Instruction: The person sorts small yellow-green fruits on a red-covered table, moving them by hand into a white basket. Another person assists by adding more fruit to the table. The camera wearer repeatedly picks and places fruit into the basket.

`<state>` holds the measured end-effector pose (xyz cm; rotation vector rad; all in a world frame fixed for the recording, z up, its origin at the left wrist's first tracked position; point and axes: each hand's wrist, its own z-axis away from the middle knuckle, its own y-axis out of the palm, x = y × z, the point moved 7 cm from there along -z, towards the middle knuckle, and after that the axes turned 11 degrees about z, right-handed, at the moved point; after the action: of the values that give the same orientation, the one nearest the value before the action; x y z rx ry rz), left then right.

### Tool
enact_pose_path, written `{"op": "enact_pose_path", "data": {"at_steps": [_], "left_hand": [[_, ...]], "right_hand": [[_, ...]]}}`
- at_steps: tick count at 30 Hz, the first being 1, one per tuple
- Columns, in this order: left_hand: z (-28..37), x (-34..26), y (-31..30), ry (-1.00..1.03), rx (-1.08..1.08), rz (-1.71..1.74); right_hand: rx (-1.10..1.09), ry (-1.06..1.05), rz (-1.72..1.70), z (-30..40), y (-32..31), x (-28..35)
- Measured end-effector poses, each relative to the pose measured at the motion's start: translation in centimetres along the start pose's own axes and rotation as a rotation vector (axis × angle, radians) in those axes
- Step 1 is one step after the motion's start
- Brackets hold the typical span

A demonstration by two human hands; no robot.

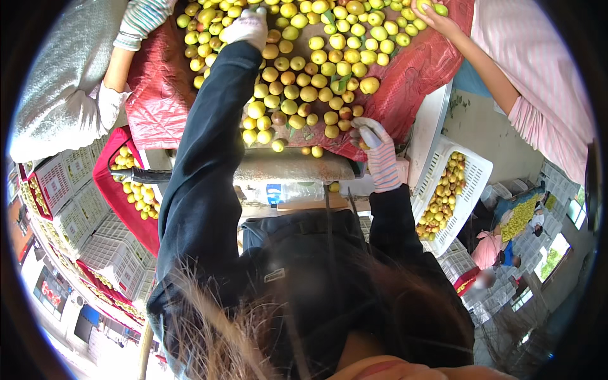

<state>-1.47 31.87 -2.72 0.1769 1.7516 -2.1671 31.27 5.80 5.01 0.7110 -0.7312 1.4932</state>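
Note:
Yellow-green and brown fresh jujubes (308, 93) lie loose over a red woven plastic sheet (159, 90) in front of me. My left hand (247, 29), in a white knit glove, reaches to the far part of the fruit. Its fingertips are partly hidden, so whether it grips a jujube is unclear. Nearer to me, at the right front edge of the spread, is my right hand (377, 149) in a striped glove. Its fingers are curled around a brownish jujube (364, 144), only partly visible.
A co-worker's gloved hand (145, 20) is at the far left, another person's bare hand (434, 16) at the far right. A white crate (477, 183) of jujubes stands right; a red-lined container (111, 168) stands left. A plastic bottle (301, 193) lies below the front edge.

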Motion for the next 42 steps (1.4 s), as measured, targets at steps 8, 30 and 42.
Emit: {"op": "enact_pose_path", "data": {"at_steps": [8, 30, 42], "left_hand": [[22.8, -13.4, -4.0, 0.665, 0.104, 0.738], [24.1, -3.8, -3.6, 0.3, -0.124, 1.315], [51.7, 43.5, -5.1, -1.05, -0.646, 0.079]], "right_hand": [[0.408, 0.407, -1.123, -1.0, 6.9, -1.4], [-0.239, -0.718, 1.028, -3.0, 0.9, 8.5], [-0.225, -0.581, 1.465, -6.2, 5.1, -1.1]]}}
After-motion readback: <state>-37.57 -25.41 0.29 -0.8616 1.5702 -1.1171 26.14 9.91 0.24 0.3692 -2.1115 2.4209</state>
